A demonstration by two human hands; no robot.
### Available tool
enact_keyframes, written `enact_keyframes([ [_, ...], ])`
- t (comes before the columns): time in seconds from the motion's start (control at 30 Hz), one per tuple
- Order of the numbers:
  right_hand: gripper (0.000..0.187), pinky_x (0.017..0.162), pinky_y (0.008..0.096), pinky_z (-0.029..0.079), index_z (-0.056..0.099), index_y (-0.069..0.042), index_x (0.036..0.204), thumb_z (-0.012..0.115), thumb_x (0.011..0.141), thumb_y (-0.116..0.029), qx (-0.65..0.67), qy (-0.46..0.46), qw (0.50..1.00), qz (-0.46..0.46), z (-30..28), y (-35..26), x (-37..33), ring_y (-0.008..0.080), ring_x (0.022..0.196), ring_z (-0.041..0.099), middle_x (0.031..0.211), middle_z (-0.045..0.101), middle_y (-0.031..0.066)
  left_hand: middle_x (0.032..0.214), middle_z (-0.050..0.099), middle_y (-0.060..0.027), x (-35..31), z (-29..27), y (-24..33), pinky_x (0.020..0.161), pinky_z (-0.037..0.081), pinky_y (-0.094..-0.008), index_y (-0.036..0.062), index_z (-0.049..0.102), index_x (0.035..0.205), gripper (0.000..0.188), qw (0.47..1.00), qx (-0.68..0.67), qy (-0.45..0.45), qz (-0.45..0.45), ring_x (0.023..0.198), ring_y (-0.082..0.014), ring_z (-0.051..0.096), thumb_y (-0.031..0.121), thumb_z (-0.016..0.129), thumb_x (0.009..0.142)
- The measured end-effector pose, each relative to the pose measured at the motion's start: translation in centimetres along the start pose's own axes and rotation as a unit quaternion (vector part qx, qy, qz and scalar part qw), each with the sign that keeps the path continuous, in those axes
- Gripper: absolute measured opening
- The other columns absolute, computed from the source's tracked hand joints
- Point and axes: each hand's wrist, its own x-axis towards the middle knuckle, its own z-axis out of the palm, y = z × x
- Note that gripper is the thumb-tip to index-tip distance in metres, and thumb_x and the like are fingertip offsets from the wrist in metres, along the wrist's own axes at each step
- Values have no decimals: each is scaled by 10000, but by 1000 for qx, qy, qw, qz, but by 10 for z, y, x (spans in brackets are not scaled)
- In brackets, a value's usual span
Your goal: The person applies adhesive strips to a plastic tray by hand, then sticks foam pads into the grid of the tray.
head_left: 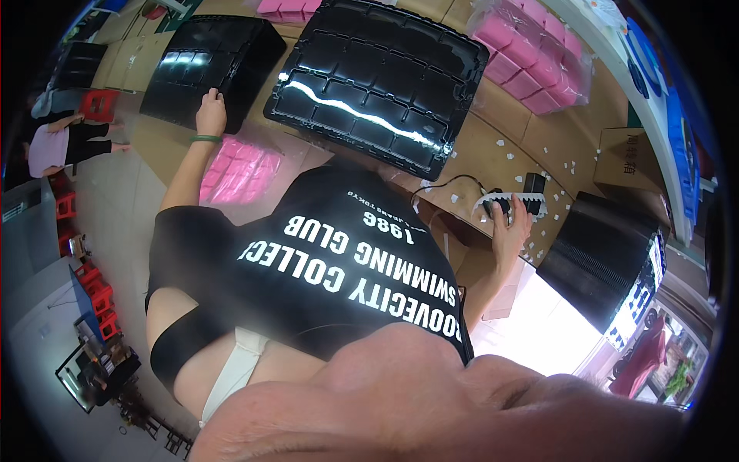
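My left hand [211, 115] is closed on the near edge of a black plastic tray stack [196, 69] at the upper left. At the right, my right hand [511, 231] reaches up to a white scalloped strip [531, 205] on the cardboard-covered table, its thumb and fingers against it. A small black device [533, 183] with a cord stands right behind the strip; its kind is not clear. Between my hands, in front of me, lies a large black moulded tray [377, 77] with a ribbed, glossy surface.
Pink blocks in clear plastic lie at the upper right [531, 58] and below my left hand [240, 169]. White scraps [500, 143] dot the cardboard [469, 154]. Black ribbed trays [596, 258] and a carton [627, 165] stand at right. Far left are another person [65, 146] and red stools [96, 296].
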Motion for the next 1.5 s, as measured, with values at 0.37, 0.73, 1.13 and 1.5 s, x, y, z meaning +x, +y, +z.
enact_keyframes([
  [0.37, 582, 1153, 618, 109, 568, -173, 1348, 658, 871, -493, -50, -6, 999, 14, 1, 9, -7, 419, 1432, 242, 1468, 458, 141, 1191, 542, -101, -2, 9, 14, 824, 553, -436, -13, 622, 1043, 196, 997, 35, 27, 56, 1056, -315, 570, 79, 484, 937],
  [0.73, 543, 1158, 613, 95, 572, -183, 1344, 655, 881, -456, -46, -50, 996, 64, 12, 23, -34, 399, 1437, 236, 1482, 449, 124, 1173, 517, -86, 15, 0, 8, 837, 553, -432, -16, 640, 1014, 194, 997, 46, -49, 45, 1067, -302, 557, 80, 487, 943],
  [1.13, 575, 1093, 633, 207, 584, -187, 1330, 658, 859, -508, -56, 1, 998, 42, 23, 51, -48, 386, 1393, 333, 1413, 519, 137, 1153, 575, -229, 36, 3, -7, 915, 488, -508, 13, 627, 998, 210, 995, 4, -102, 8, 1077, -439, 569, 85, 484, 862],
  [1.5, 425, 827, 408, 530, 723, -50, 1051, 728, 819, -405, 59, 238, 934, 261, 78, 155, 95, 317, 852, 689, 874, 726, 125, 1411, 463, -168, -44, -34, 69, 1031, 436, -410, 151, 649, 1267, 344, 957, -271, 85, 60, 1267, -329, 507, 217, 621, 930],
])
